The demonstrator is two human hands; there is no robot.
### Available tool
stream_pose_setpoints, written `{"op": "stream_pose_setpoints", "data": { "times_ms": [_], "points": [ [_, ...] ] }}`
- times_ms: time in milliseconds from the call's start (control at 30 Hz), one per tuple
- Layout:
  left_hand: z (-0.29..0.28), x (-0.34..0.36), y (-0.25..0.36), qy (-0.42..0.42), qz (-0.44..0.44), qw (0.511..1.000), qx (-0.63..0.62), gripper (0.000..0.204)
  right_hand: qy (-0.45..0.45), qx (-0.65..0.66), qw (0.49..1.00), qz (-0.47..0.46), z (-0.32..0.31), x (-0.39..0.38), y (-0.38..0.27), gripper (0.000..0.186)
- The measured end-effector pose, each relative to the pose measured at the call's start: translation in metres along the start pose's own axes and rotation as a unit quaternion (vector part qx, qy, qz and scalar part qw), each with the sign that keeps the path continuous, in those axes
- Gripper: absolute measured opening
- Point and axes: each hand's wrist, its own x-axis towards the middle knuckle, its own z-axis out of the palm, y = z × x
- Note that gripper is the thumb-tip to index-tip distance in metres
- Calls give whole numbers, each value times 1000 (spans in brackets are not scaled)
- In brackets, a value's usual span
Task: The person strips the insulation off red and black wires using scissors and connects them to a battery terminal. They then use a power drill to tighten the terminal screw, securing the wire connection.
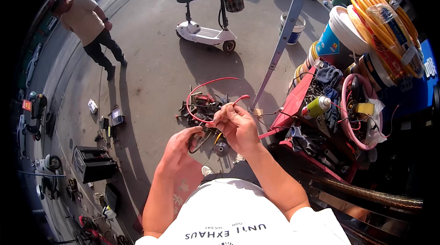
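A long red wire (188, 103) curves in an arc in front of me, above a pile of dark parts and cables (201, 103) on the ground. My right hand (236, 128) pinches red wire between thumb and fingers, with a short end sticking up past the fingertips. My left hand (183, 146) is closed on dark cable (197, 142) close to the red wire, slightly lower and left of my right hand. Exactly which strands each fingertip grips is partly hidden. A yellow piece (218, 138) and a round metal part (222, 148) show below my hands.
A person (87, 20) stands at the upper left. A white scooter (206, 36) is ahead, a metal post (279, 48) right of it. At right are pink boxes (293, 119) of tools, a pink basin (360, 139), buckets (334, 32) and orange hoses (385, 25). Scattered parts (91, 162) lie left.
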Motion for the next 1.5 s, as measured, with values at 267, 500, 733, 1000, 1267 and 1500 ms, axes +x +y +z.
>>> {"op": "stream_pose_setpoints", "data": {
  "times_ms": [267, 500, 733, 1000, 1267, 1500],
  "points": [
    [1, 4, -3, 63, 53, 994, -75, 26, -10, -36, 992, 117, -31, -30, 24, 18],
    [29, 6, -4, 30, 99, 985, -139, 29, -157, -516, 819, 196, -3, -30, 35, 58],
    [-75, -16, 8, 193, 126, 971, -69, 35, -23, -795, 604, 43, -92, -6, 60, 13],
    [-194, -134, -74, 356, -99, 917, 153, 28, 110, -714, 677, 137, -141, -23, 58, 36],
    [-157, -192, -168, 289, -324, 867, 246, 26, -60, -760, 644, -59, -52, -14, 124, 28],
    [-56, -118, -77, 176, -136, 901, 372, 18, -263, -774, 571, -80, -61, -27, 115, 26]
  ]
}}
